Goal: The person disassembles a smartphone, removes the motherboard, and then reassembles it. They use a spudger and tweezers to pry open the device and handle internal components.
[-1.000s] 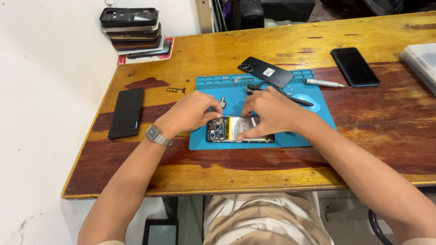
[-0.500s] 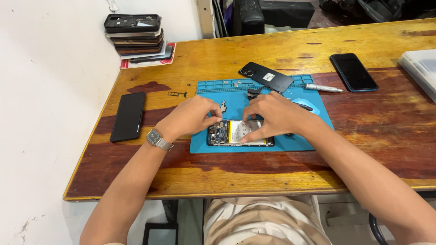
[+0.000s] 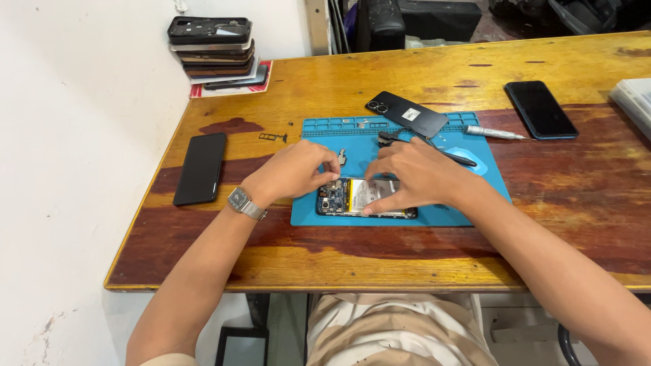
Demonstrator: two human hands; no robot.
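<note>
Head view: left hand (image 3: 296, 173) fingertips pinch at opened phone (image 3: 366, 198) top; right hand (image 3: 413, 177) presses flat, steadying it; mid-disassembly, next needs fine lifting.

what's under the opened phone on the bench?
The opened phone with exposed circuit board and battery lies flat on a blue rubber repair mat, which rests on the wooden table. The right hand covers the phone's right part and the mat beyond it.

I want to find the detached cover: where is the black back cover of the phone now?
In the head view, the black back cover with two camera rings lies tilted on the top edge of the blue work mat, beyond the right hand, left of the silver pen-shaped tool.
</note>
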